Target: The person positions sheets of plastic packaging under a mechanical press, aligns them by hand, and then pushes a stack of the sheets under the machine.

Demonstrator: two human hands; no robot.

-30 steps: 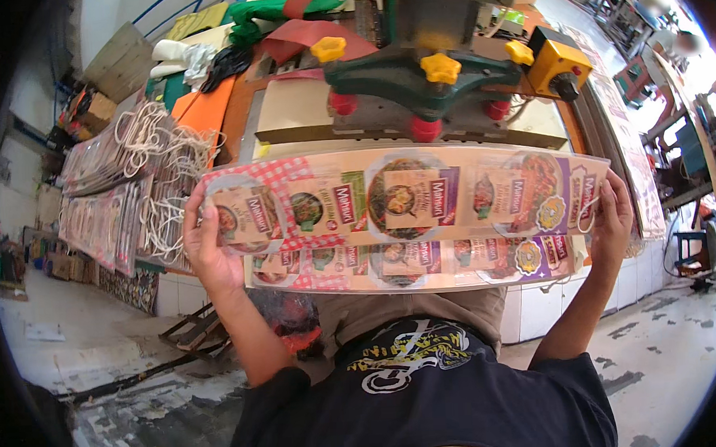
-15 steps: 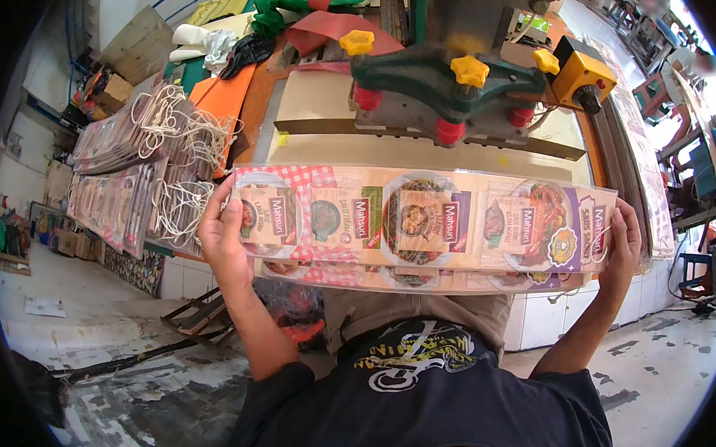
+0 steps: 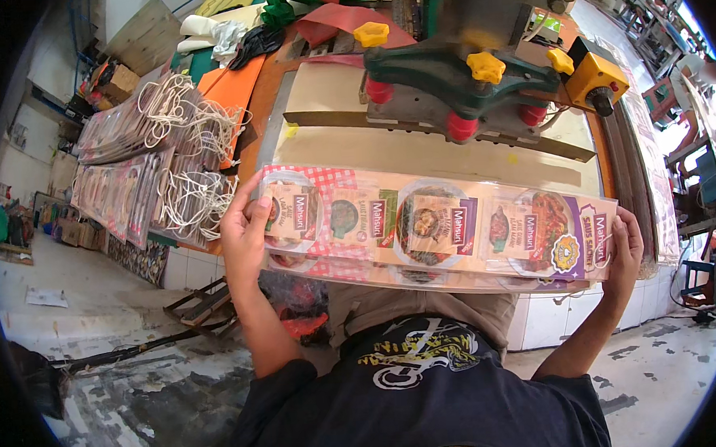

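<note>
A stack of long printed plastic strips, showing pictures of food bowls and sauce packets, is held crosswise in front of my body. My left hand grips its left end, thumb on top. At the right end, my right hand is closed round the edge with the thumb on the printed face. A second strip shows below the top one, slightly out of line. Just beyond the strips lies the cream bed of a press machine. The fingers beneath the stack are hidden.
Over the bed stands the press's dark green arm with yellow knobs and red feet. A yellow control box is at its right. Piled printed strips with white cords lie at left. A dark stand is on the floor.
My left hand and the left end of the strips have shifted to the right. My right hand stays nearly in place. The background has slid slightly right in the picture.
</note>
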